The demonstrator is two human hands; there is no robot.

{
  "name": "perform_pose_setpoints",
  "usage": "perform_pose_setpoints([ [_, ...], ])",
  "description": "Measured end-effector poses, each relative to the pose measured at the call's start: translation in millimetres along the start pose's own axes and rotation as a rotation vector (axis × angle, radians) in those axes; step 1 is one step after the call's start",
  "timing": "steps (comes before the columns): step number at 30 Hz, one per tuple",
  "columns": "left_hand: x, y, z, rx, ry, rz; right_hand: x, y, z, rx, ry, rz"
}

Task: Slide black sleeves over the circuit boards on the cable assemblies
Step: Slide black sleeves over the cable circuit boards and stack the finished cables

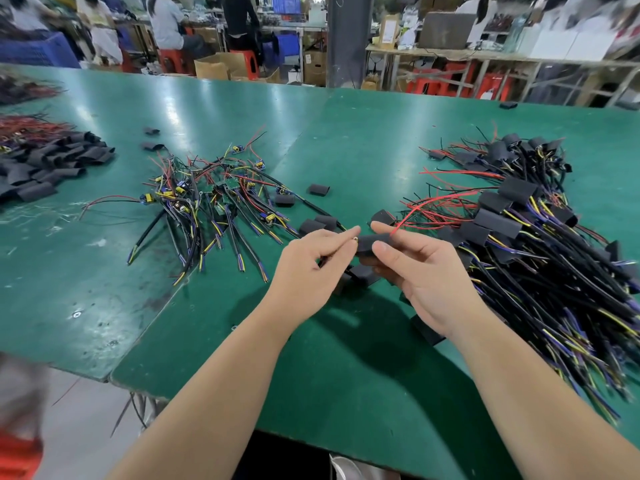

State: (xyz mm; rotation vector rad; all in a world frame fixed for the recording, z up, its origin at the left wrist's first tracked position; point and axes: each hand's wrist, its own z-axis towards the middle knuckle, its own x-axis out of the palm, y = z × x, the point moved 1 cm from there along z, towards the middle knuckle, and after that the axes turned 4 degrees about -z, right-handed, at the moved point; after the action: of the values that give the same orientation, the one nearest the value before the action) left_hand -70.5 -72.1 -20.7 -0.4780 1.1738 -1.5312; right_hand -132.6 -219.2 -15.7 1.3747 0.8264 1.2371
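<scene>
Two hands, ours: left hand (311, 268) pinches brass-tipped part (355, 239), right hand (427, 275) grips black sleeve (369, 244). Green tabletop (346, 362), cable assemblies (207, 199) 10 o'clock; workbenches (450, 55) 12.

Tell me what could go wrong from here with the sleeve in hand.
1. The red wire crosses the right hand and may snag as the black sleeve slides.
2. The left hand pinches only a small part of the cable assembly, which may slip out.

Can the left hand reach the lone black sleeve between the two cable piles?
Probably yes: the lone sleeve lies uncovered on the table beyond the left hand, though its fingers now pinch the assembly.
</scene>
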Motion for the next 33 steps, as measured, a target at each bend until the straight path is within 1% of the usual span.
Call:
perform_pose_setpoints([
  [3,-3,3,2,-0.133,-0.002,-0.244,1,-1,0,-0.006,0.013,0.036],
  [6,-3,5,3,-0.364,-0.002,-0.49,2,-2,0,0.002,0.007,0.092],
  [8,-4,5,4,-0.488,0.053,-0.658,2,-3,0,0.022,0.004,0.151],
  [11,-6,5,3,-0.577,0.17,-0.848,2,-4,0,0.045,0.017,0.205],
  [13,-8,5,2,-0.615,0.214,-0.871,3,-4,-1,0.045,0.04,0.201],
  [17,-10,8,3,-0.691,0.259,-0.846,3,-4,-2,0.013,0.087,0.133],
  [21,-13,9,3,-0.763,0.272,-0.848,1,-3,-2,-0.035,0.103,0.011],
  [25,-12,10,3,-0.793,0.253,-0.762,2,-3,-4,-0.106,0.064,-0.172],
  [28,-11,14,4,-0.79,0.202,-0.737,7,-5,-7,-0.139,0.05,-0.267],
  [31,-11,16,4,-0.777,0.165,-0.758,11,-9,-6,-0.143,0.046,-0.315],
  [33,-11,15,5,-0.766,0.153,-0.774,14,-11,-7,-0.137,0.048,-0.285],
])
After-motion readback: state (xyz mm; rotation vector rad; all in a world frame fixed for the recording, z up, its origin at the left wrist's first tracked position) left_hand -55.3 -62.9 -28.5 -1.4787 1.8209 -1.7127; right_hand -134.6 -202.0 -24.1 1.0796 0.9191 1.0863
